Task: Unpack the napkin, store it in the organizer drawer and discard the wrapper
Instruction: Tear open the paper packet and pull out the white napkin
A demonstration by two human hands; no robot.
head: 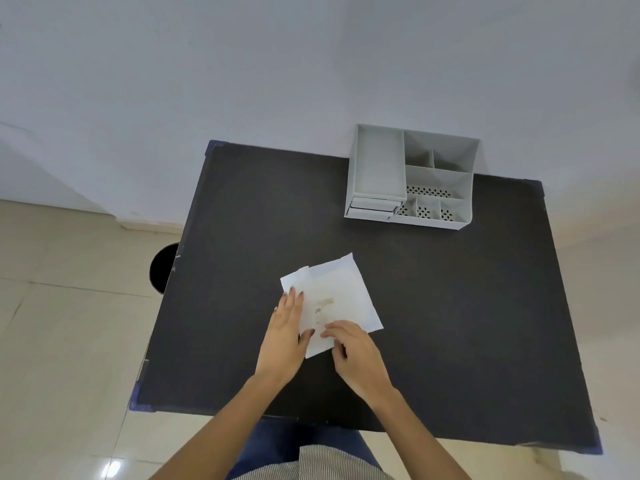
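A white wrapped napkin packet (337, 296) lies flat near the middle of the black table (450, 323), with a flap folded up at its far left corner. My left hand (285, 332) rests flat on the packet's left edge, fingers spread and thumb on its near part. My right hand (353, 351) pinches the packet's near edge with its fingertips. The grey organizer (412, 176) stands at the table's far right; its two small drawers (372, 207) at the front left are closed.
A black round bin (162, 268) stands on the tiled floor just past the table's left edge. A white wall rises behind the table. My lap shows below the table's near edge.
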